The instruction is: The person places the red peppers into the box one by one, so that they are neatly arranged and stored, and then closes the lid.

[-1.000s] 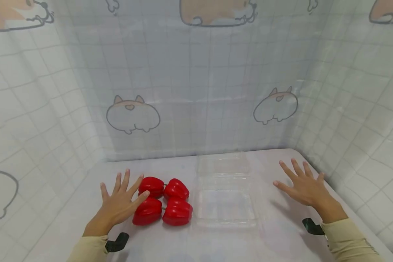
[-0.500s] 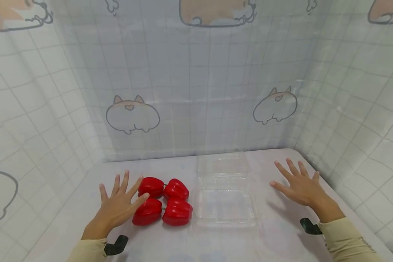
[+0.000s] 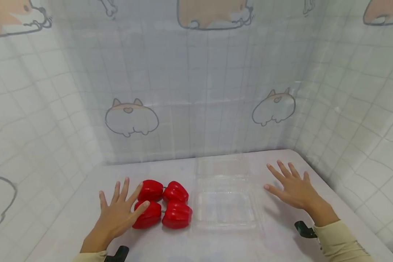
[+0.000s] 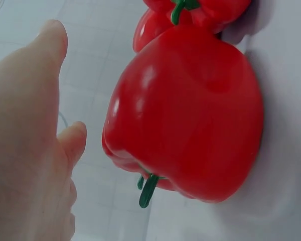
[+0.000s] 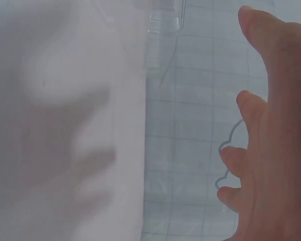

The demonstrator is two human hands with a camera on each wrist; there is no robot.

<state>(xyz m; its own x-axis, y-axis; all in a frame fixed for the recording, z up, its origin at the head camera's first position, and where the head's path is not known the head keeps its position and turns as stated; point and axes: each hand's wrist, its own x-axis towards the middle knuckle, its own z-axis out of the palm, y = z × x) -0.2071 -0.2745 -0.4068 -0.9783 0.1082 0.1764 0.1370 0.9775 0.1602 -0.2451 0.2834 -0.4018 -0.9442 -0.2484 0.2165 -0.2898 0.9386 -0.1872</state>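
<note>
My left hand point(image 3: 117, 214) hovers with fingers spread at the left of several red bell peppers point(image 3: 177, 214), its thumb and forefinger overlapping the nearest ones in the head view. From the left wrist, a large red pepper point(image 4: 185, 115) with a green stem lies just beyond the thumb, apart from it. My right hand point(image 3: 296, 191) is held over the table on the right, fingers spread and holding nothing. Between the peppers and this hand lies a clear plastic clamshell box point(image 3: 227, 225), its lid folded back toward the wall.
The white table point(image 3: 216, 251) ends at a back edge against a hanging sheet point(image 3: 196, 91) printed with grid lines and cartoon dogs. Similar sheets close in the left and right sides. Dark wrist-camera mounts sit under both sleeves.
My right hand has drifted left toward the clear box. The left hand keeps nearly the same place beside the peppers, while the whole head view has shifted slightly downward.
</note>
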